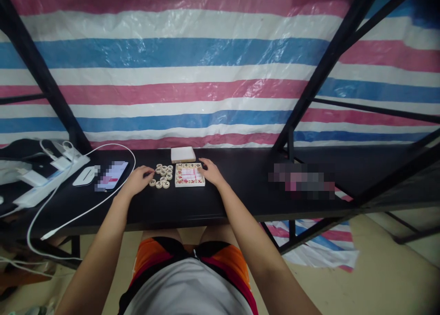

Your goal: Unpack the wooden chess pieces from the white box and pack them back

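Round cream-coloured Chinese chess pieces (166, 177) with dark characters lie in a loose group on the black table. Just left of them is my left hand (138, 180), its fingers bent and a little apart, fingertips close to the nearest pieces. A shallow white box (189, 184) stands right of the group. Inside it are more chess pieces, some with red characters, and a folded sheet with red printing (189, 173) lying over the middle. My right hand (210, 172) rests at the box's far right corner, thumb and forefinger spread around a piece there.
Behind the box sits its white lid (183, 154). To the left are a phone (112, 175), a white flat device (85, 176), a white cable (85, 214) and a power strip (51, 180). A blurred item (302, 180) lies right. Black metal bars (309, 84) frame the table.
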Available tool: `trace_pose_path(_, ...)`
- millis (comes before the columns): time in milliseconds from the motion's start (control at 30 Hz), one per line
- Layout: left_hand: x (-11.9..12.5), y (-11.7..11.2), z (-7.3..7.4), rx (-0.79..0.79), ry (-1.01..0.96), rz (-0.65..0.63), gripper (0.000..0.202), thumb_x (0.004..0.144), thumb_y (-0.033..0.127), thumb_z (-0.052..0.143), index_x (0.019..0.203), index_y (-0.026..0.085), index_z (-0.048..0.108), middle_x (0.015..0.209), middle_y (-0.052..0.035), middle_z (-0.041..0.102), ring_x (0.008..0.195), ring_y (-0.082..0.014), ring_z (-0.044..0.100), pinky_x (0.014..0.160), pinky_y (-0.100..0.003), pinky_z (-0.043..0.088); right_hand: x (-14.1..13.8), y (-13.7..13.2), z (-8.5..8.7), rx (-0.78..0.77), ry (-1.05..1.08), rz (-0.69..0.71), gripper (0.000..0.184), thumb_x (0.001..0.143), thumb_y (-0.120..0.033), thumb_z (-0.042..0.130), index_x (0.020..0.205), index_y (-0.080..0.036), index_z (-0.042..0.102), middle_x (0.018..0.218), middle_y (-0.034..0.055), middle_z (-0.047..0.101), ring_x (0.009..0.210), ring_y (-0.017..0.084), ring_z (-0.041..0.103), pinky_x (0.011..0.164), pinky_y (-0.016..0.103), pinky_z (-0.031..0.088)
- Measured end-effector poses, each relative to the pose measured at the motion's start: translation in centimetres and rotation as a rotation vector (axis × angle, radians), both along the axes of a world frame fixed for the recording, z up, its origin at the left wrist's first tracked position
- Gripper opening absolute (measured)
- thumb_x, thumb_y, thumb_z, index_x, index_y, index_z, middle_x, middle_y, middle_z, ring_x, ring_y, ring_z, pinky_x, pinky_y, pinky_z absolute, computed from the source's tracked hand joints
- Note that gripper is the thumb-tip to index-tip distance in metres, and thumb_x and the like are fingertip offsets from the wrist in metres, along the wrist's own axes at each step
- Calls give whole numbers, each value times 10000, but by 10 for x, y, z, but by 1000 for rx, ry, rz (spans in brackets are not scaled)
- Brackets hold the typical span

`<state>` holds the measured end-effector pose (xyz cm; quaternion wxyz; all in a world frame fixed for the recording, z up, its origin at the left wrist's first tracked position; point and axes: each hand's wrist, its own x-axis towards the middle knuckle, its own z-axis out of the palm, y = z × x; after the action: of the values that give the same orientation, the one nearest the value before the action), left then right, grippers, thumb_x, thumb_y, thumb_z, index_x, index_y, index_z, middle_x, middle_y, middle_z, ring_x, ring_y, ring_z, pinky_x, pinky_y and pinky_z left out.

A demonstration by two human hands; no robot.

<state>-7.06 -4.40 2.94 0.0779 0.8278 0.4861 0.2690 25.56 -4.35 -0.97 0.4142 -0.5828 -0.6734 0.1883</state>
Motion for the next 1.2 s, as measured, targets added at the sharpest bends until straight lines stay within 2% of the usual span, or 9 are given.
trace_pose_path(67,-6,-5,-3,-32,18,52,302,819,349,455,905,186,694,909,-66,659,830,-206,611,832,-327,468,0,0,-1,-27,-28,-2,449,802,-233,547,1248,-201,588,1248,86,592,1074,194,581,1015,358,404)
trace_pose_path(167,-2,-9,-4,-52,53,36,289,792,327,457,850,179,699,868,-66,643,831,-213,603,825,-332,469,0,1,-2,-67,-32,-5,416,836,-252,523,1240,-185,596,1194,89,628,1069,189,592,994,342,421)
trace_pose_path(367,-1,-6,-8,-111,19,21,319,740,289,480,939,166,696,989,-80,634,936,-225,602,910,-343,450,3,4,-6,-42,-30,-13,355,832,-238,540,1173,-181,626,1121,83,654,984,168,617,945,318,450)
trace_pose_path(633,-8,-3,-11,-134,0,39,345,738,312,521,1006,172,686,974,-65,638,896,-204,616,886,-313,459,5,8,-10,-10,-7,-17,309,817,-220,555,1110,-169,640,1041,76,659,918,154,620,913,313,460)
trace_pose_path(833,-7,-4,-8,-103,39,291,292,770,320,528,971,177,685,915,-67,637,835,-210,608,824,-316,465,5,10,-13,-5,15,-13,290,809,-216,556,1085,-184,641,1009,61,660,894,143,617,902,311,461)
trace_pose_path(867,-3,-5,-7,-81,33,297,289,772,314,528,973,176,683,914,-68,635,833,-211,605,817,-316,463,5,11,-13,-4,11,-13,289,809,-218,557,1085,-188,640,1008,59,660,894,142,615,899,310,462)
trace_pose_path(933,8,-7,-4,-24,6,221,290,781,313,530,993,178,674,904,-63,630,844,-208,599,815,-308,459,6,12,-14,-6,7,-12,289,809,-222,559,1084,-187,638,1007,58,660,900,143,614,895,308,463)
trace_pose_path(1067,48,-9,4,57,8,-34,261,822,346,528,982,188,661,925,-55,646,896,-211,585,834,-308,447,6,10,-13,-21,21,-15,284,808,-226,564,1078,-184,640,1001,59,662,908,145,618,904,308,460)
trace_pose_path(1200,86,-2,11,46,138,-104,220,841,332,523,943,207,672,945,-58,673,916,-231,586,834,-323,440,5,7,-10,-22,39,-5,275,802,-212,563,1065,-198,642,1007,48,666,914,144,621,908,308,459)
